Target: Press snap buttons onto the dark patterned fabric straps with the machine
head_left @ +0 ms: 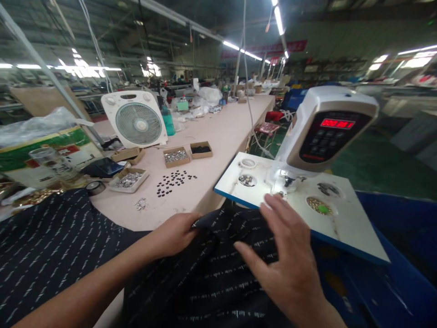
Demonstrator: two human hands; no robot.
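Black fabric with white printed lettering (218, 282) hangs in front of me and spreads left over the table. My left hand (177, 233) is closed on its upper edge, fingertips partly hidden by the cloth. My right hand (290, 259) is raised over the fabric's right part, thumb and fingers apart, with nothing in it. Just beyond its fingertips stands a white press machine (327, 123) with a red lit display. Its white work plate (344, 223) has round wells holding small metal parts.
On the pink table (225, 141) are a white box fan (136, 119), small cardboard trays of metal parts (175, 156), scattered black pieces (174, 182) and a small silver pile (141, 204). A red stool (267, 129) stands beyond the table's right edge.
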